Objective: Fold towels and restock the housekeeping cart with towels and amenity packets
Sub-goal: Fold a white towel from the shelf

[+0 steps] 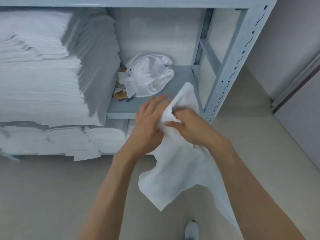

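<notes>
A white towel point(180, 172) hangs loose in front of me, held up at the shelf's front edge. My right hand point(188, 126) grips a bunched part of it near the top. My left hand point(149, 123) lies against the towel's left side with its fingers straight, thumb tucked toward the cloth. The towel's upper corner sticks up above both hands and its lower part droops toward the floor. Tall stacks of folded white towels point(43, 87) fill the left of the grey metal shelf point(155, 104).
A crumpled heap of white cloth point(150, 75) lies at the back of the shelf, with small cardboard and paper packets point(121, 94) beside it. More folded towels point(52, 141) sit on the lower level. The shelf's perforated post point(230, 66) stands right. My shoe point(191, 230) shows on the floor.
</notes>
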